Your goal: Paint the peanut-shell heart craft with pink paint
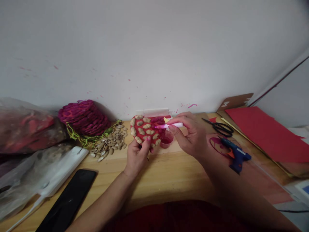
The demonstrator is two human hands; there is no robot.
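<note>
My left hand is closed around the lower edge of a red disc covered with peanut shells, its thumb on the front. Most shells on it are bare tan; those towards its right side are magenta. In my right hand is a paintbrush with a white, pink-stained handle, pinched between thumb and fingers. The brush's tip is at the magenta right part of the disc. Just below stands a small clear cup of magenta paint, partly hidden behind the disc.
Loose peanut shells lie left of the disc, beside a stack of magenta shell-covered pieces. Plastic bags, a white power strip and a black phone occupy the left. Scissors, a blue glue gun and red sheets lie right.
</note>
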